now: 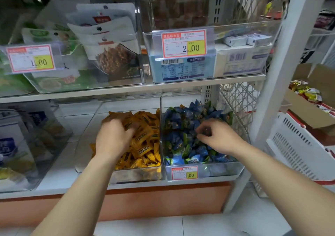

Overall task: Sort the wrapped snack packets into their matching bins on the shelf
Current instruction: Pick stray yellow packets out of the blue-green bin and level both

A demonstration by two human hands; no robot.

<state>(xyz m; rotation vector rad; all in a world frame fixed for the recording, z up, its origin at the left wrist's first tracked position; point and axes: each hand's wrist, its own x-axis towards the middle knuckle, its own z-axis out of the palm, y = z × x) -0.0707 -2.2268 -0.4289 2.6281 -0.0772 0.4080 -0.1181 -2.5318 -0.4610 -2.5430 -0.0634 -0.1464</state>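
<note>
Two clear bins stand side by side on the lower shelf. The left bin [137, 174] holds many yellow wrapped packets [146, 145]. The right bin [217, 170] holds many blue and green wrapped packets [181, 141]. My left hand [113, 138] is down in the left bin, fingers curled into the yellow packets; what it holds is hidden. My right hand [215, 136] hovers over the blue pile with thumb and fingertips pinched together, and I cannot tell if a packet is between them.
The upper shelf [199, 83] carries clear bins of pouches [108, 54] and boxed goods [241, 59] with price tags. A white shelf post [282, 63] stands at the right. Beyond it a white basket [297, 145] holds a cardboard box [308, 112] of snacks. Another clear bin [27, 145] sits at the left.
</note>
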